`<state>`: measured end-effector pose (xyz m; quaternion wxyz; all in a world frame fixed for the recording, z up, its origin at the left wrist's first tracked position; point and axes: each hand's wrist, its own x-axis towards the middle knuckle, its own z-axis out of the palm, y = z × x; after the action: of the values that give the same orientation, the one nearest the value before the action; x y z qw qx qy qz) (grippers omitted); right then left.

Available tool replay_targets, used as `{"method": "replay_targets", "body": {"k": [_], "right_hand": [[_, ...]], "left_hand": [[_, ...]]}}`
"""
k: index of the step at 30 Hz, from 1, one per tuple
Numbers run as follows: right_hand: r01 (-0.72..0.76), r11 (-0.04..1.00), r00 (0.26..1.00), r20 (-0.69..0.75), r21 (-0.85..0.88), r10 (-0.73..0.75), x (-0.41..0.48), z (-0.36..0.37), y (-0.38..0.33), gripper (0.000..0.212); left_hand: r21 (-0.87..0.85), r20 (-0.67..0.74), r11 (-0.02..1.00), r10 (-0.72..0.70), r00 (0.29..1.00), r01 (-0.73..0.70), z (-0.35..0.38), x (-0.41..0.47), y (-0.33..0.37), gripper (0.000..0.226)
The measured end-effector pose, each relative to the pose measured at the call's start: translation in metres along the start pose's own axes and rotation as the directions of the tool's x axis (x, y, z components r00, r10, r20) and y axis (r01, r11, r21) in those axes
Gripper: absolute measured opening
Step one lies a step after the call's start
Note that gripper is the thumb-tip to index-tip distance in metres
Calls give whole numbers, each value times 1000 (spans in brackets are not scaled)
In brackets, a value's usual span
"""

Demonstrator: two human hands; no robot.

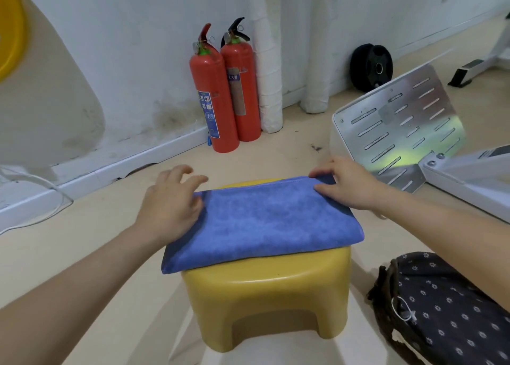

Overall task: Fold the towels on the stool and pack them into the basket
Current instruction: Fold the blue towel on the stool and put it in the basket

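Left hand (171, 199), fingers spread and relaxed, rests on the left end of the folded towel (270, 221). Right hand (350, 182) pinches its far right corner. The towel lies on the stool (265, 295) at centre frame. Basket (441, 309) at lower right, extinguishers (220, 88) at upper centre.

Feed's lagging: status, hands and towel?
Left hand rests on left edge of blue towel. Right hand pinches far right corner. Towel folded flat on stool. Nothing blocking.

Illumination is bright, even and diffuse. Shadows under the stool (265, 295) are soft. Glare streaks the metal plate (400, 121). Wide-angle distortion bows the wall (124, 47) toward the edges. Fingers of my left hand (171, 199) show slight blur.
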<state>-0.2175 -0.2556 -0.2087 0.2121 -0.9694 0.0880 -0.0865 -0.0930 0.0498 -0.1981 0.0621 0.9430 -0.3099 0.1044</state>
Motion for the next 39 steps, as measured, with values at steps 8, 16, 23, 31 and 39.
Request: {"method": "replay_targets", "body": {"k": [8, 16, 23, 31, 39], "right_hand": [[-68, 998, 990, 128, 9, 67, 15, -9, -2, 12], [-188, 941, 977, 150, 280, 151, 17, -13, -8, 14], [-315, 885, 944, 20, 343, 328, 17, 2, -7, 14], [-234, 927, 958, -93, 293, 271, 23, 15, -8, 26], [-467, 610, 875, 436, 640, 211, 21, -16, 12, 22]], "left_hand": [[-136, 163, 985, 131, 978, -109, 23, 25, 30, 33], [-275, 157, 958, 130, 979, -83, 31, 40, 53, 18], [-465, 108, 885, 46, 993, 9, 32, 46, 52, 12], [-465, 44, 885, 23, 999, 0, 35, 44, 51, 4], [-467, 79, 884, 71, 994, -26, 36, 44, 44, 11]]}}
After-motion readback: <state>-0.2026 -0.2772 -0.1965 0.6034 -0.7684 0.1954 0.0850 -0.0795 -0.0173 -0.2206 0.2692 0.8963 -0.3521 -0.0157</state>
